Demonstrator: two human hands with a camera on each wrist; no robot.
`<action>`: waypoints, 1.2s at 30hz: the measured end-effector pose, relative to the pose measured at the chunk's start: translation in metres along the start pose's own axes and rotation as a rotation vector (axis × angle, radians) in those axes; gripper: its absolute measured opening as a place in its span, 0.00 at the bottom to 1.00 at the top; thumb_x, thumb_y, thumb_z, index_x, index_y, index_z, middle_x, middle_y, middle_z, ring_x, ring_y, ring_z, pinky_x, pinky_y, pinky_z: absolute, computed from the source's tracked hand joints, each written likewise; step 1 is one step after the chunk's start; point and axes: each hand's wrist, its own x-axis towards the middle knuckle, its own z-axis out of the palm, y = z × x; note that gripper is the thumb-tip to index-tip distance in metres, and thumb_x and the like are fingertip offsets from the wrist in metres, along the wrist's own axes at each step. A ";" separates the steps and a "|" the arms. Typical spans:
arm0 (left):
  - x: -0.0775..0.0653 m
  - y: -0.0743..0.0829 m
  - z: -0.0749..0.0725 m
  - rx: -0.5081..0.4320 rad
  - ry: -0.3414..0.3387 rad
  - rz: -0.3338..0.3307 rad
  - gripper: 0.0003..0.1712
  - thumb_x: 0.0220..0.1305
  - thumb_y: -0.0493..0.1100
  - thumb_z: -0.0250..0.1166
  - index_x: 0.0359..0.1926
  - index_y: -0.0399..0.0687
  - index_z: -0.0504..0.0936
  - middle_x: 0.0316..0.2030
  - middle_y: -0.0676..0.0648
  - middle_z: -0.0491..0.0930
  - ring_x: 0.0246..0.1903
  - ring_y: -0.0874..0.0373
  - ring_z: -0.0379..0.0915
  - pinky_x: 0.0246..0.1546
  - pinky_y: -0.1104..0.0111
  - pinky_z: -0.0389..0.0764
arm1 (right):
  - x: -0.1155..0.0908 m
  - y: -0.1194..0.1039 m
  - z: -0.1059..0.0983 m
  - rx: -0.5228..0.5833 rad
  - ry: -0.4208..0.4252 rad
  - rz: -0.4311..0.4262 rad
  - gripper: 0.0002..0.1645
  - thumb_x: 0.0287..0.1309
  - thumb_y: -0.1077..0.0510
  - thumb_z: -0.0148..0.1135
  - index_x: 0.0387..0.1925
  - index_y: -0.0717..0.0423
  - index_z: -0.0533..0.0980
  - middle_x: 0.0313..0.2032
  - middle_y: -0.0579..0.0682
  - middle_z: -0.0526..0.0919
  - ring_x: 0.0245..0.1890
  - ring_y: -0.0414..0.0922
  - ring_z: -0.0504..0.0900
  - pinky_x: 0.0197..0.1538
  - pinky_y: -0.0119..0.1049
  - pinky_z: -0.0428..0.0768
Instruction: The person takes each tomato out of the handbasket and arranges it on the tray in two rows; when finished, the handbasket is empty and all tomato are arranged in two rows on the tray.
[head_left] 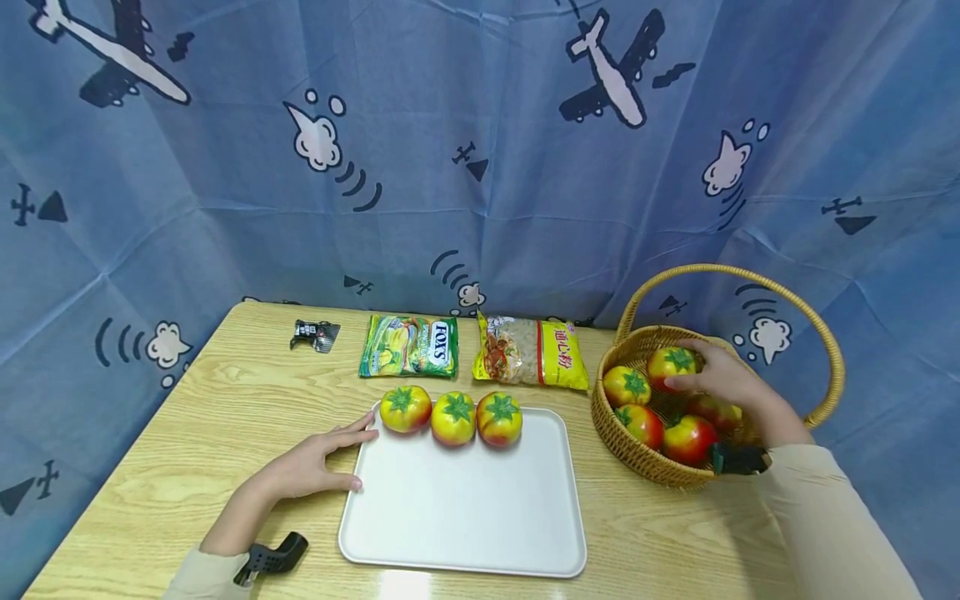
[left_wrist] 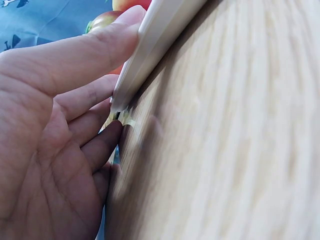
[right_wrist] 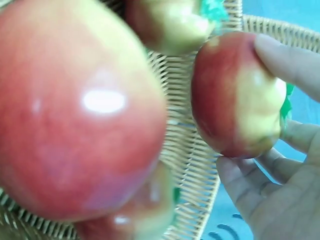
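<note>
Inside the wicker basket (head_left: 652, 467), my right hand (head_left: 723, 379) grips a red and yellow tomato (head_left: 671, 367) with a green leafy top. In the right wrist view, thumb and fingers curl about that tomato (right_wrist: 235, 95), beside other tomatoes (right_wrist: 80, 110). My left hand (head_left: 318, 462) is at the left rim of a white tray (head_left: 465, 517), thumb and fingers spread along it. The left wrist view has the thumb on the rim of the tray (left_wrist: 150, 45), its other fingers stretched alongside. Three tomatoes (head_left: 453, 418) sit in a row along the tray's far edge.
Behind the tray lie a green FOX'S candy bag (head_left: 410, 346) and a yellow noodle bag (head_left: 531, 352). A small black packet (head_left: 315, 335) is at the back left of the wooden table (head_left: 187, 400). The basket's tall handle (head_left: 750, 279) arches over it. A blue curtain (head_left: 450, 125) hangs behind.
</note>
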 end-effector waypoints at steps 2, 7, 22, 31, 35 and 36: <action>0.000 0.000 0.000 -0.001 -0.001 -0.002 0.45 0.50 0.60 0.69 0.68 0.54 0.66 0.73 0.52 0.50 0.71 0.35 0.42 0.68 0.39 0.47 | 0.000 -0.004 -0.002 -0.014 0.013 -0.014 0.48 0.52 0.46 0.68 0.64 0.73 0.60 0.59 0.72 0.65 0.53 0.63 0.68 0.55 0.59 0.69; 0.000 0.000 0.000 -0.005 -0.002 -0.006 0.45 0.50 0.60 0.69 0.68 0.53 0.66 0.73 0.51 0.50 0.71 0.35 0.42 0.67 0.38 0.48 | -0.004 -0.013 -0.003 -0.026 0.045 -0.055 0.48 0.52 0.44 0.68 0.64 0.70 0.62 0.62 0.70 0.65 0.57 0.64 0.67 0.58 0.63 0.66; 0.000 0.001 0.000 -0.004 -0.003 -0.009 0.46 0.50 0.60 0.69 0.68 0.53 0.66 0.73 0.51 0.50 0.70 0.32 0.42 0.68 0.40 0.47 | -0.020 -0.060 0.007 0.056 0.038 -0.062 0.49 0.52 0.42 0.68 0.67 0.63 0.59 0.64 0.67 0.62 0.56 0.62 0.68 0.56 0.62 0.70; 0.000 -0.001 0.000 0.011 -0.005 0.002 0.45 0.50 0.61 0.68 0.68 0.53 0.66 0.73 0.51 0.50 0.70 0.32 0.43 0.68 0.40 0.48 | -0.024 -0.081 0.023 0.085 0.053 -0.080 0.49 0.52 0.43 0.68 0.68 0.59 0.59 0.65 0.66 0.61 0.57 0.62 0.66 0.57 0.63 0.70; 0.000 -0.002 0.000 0.012 -0.006 -0.002 0.46 0.50 0.62 0.68 0.68 0.54 0.66 0.73 0.52 0.50 0.70 0.32 0.42 0.68 0.40 0.48 | -0.024 -0.088 0.032 0.131 0.055 -0.098 0.48 0.52 0.45 0.69 0.68 0.59 0.59 0.65 0.66 0.61 0.57 0.61 0.68 0.59 0.61 0.71; 0.000 -0.002 0.000 0.013 -0.007 -0.003 0.46 0.50 0.62 0.68 0.68 0.54 0.66 0.73 0.52 0.50 0.70 0.32 0.42 0.68 0.39 0.48 | -0.024 -0.090 0.035 0.144 0.056 -0.105 0.48 0.52 0.45 0.69 0.68 0.59 0.59 0.65 0.65 0.61 0.57 0.60 0.68 0.60 0.61 0.71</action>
